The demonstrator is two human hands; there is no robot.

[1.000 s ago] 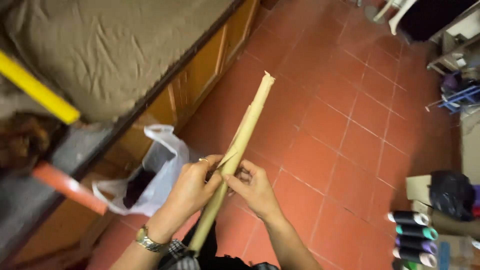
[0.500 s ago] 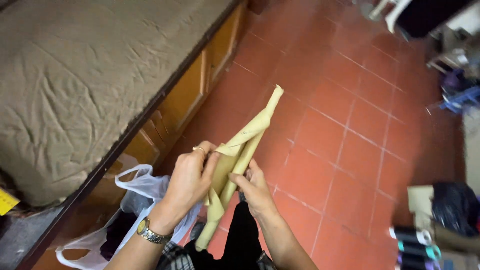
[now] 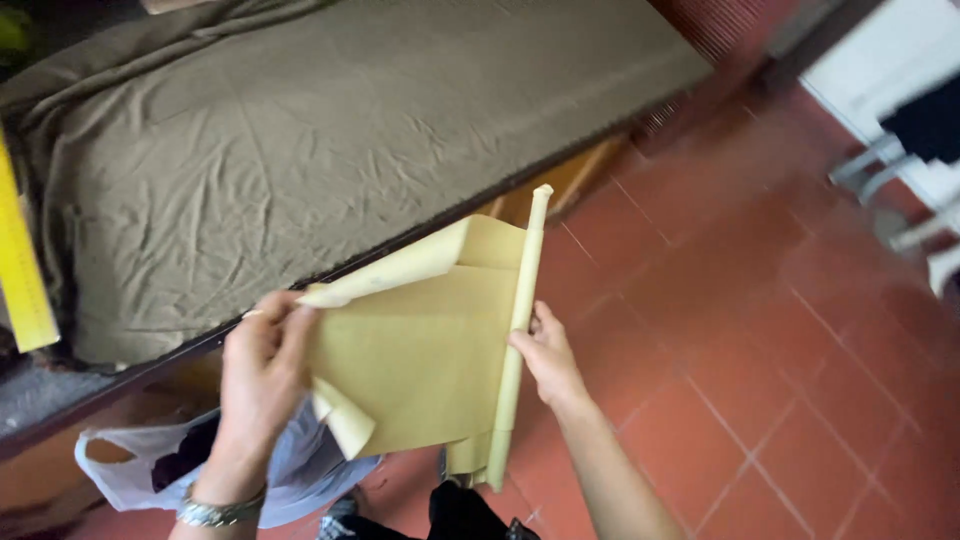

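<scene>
I hold a roll of yellowish-brown paper (image 3: 430, 350) in front of me, partly unrolled into a flat sheet. My left hand (image 3: 262, 375) pinches the loose left edge of the sheet, whose corners curl. My right hand (image 3: 545, 358) grips the still-rolled part (image 3: 518, 330), a thin tube that stands nearly upright along the sheet's right side. A metal watch (image 3: 215, 512) sits on my left wrist.
A table draped in wrinkled olive-brown cloth (image 3: 300, 150) fills the upper left. A yellow ruler (image 3: 22, 270) lies at its left edge. A white plastic bag (image 3: 150, 470) with dark contents hangs below. Red floor tiles (image 3: 780, 350) spread to the right, white chair legs (image 3: 900, 200) far right.
The tight roll has been opened: my left hand pulled the loose edge leftward while my right hand kept the rolled part. The view swung up toward the cloth-covered table.
</scene>
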